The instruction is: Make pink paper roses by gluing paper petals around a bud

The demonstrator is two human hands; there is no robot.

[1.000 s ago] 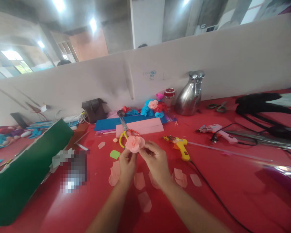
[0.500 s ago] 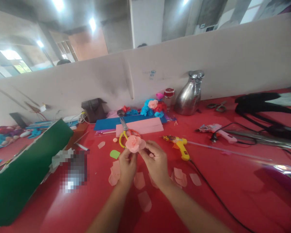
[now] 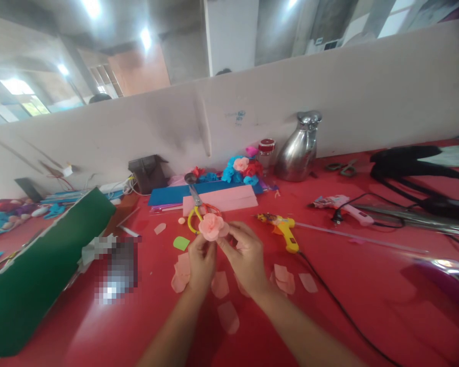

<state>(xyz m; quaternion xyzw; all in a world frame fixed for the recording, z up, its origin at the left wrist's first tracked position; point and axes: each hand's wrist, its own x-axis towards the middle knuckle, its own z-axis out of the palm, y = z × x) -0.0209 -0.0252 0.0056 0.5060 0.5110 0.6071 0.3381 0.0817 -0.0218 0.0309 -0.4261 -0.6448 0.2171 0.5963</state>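
Note:
A pink paper flower (image 3: 211, 227) is held up in front of me, above the red table. My left hand (image 3: 201, 260) is closed around its underside. My right hand (image 3: 247, 255) pinches a petal at the flower's right edge between thumb and fingers. Just behind the flower lie scissors (image 3: 193, 220) with yellow and red handles, partly hidden by it. Loose pink paper petals (image 3: 228, 317) are spread around and below my hands. A green paper piece (image 3: 181, 243) rests left of my left hand. To the right lies a yellow glue gun (image 3: 286, 234) with a black cord.
A pink paper sheet (image 3: 240, 199) overlaps a blue one (image 3: 168, 196). Behind them are finished paper flowers (image 3: 241, 171), a jar (image 3: 266, 148) and a steel jug (image 3: 296, 153). A green board box (image 3: 49, 275) stands left. A pink glue gun (image 3: 355, 210) lies right.
The petal at the flower's right edge sits slightly closer in against the bloom. Both hands have barely moved, and the things on the table are as before.

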